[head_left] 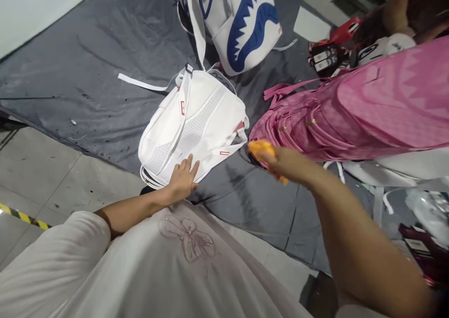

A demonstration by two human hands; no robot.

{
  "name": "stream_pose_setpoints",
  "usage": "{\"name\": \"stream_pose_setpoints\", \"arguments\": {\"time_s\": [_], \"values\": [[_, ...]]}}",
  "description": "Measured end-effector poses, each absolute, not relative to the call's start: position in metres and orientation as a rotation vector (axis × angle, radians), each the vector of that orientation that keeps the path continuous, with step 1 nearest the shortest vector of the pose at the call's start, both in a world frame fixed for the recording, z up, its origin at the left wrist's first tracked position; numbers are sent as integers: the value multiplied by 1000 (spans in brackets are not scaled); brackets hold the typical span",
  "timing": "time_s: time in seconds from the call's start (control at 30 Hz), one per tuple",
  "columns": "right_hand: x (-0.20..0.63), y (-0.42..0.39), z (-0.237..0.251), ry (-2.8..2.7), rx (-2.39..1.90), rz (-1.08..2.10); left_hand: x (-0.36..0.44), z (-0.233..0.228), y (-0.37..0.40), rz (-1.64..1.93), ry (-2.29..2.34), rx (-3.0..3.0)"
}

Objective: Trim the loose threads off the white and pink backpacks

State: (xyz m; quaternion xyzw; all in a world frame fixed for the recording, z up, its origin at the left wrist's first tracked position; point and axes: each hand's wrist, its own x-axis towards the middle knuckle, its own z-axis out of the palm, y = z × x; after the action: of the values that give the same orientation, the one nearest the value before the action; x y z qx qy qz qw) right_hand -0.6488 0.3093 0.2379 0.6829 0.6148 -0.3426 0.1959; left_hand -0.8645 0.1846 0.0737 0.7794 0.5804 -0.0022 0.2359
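A white backpack (196,121) lies back-side up on a dark grey sheet (105,65), its straps spread toward the far side. My left hand (183,178) rests flat on its near bottom edge, fingers apart. To the right, my right hand (280,161) is closed around an orange object (261,147), blurred, hovering just in front of a pink backpack (351,112). The pink backpack lies on its side, touching the white one's right corner.
A white backpack with a blue shark-mouth print (242,18) stands at the far side. Red and black tags (329,51) and another person's arm (403,9) are at the top right. Concrete floor with a yellow-black stripe (24,217) lies on the left.
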Motion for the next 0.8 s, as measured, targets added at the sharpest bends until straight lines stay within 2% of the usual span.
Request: {"name": "stream_pose_setpoints", "arguments": {"time_s": [0.07,0.1,0.2,0.3,0.43,0.57,0.67,0.8], "values": [[-632,296,233,1673,1794,-1134,-848,68,181,-124,1629,2140],[-625,290,229,1707,1795,-1109,-842,65,180,-149,1644,2153],[-617,280,209,1834,1917,-819,-829,58,177,-181,1668,2192],[-628,275,188,1938,1730,-845,-822,53,172,-209,1720,2195],[-639,267,175,2028,1729,-627,-815,48,165,-191,1777,2196],[-608,251,174,1914,1570,-1092,-814,46,160,-140,1782,2189],[-577,241,176,1798,1779,-1108,-812,45,157,-129,1789,2182],[-572,235,176,1793,1754,-1241,-811,44,156,-134,1793,2169]]}}
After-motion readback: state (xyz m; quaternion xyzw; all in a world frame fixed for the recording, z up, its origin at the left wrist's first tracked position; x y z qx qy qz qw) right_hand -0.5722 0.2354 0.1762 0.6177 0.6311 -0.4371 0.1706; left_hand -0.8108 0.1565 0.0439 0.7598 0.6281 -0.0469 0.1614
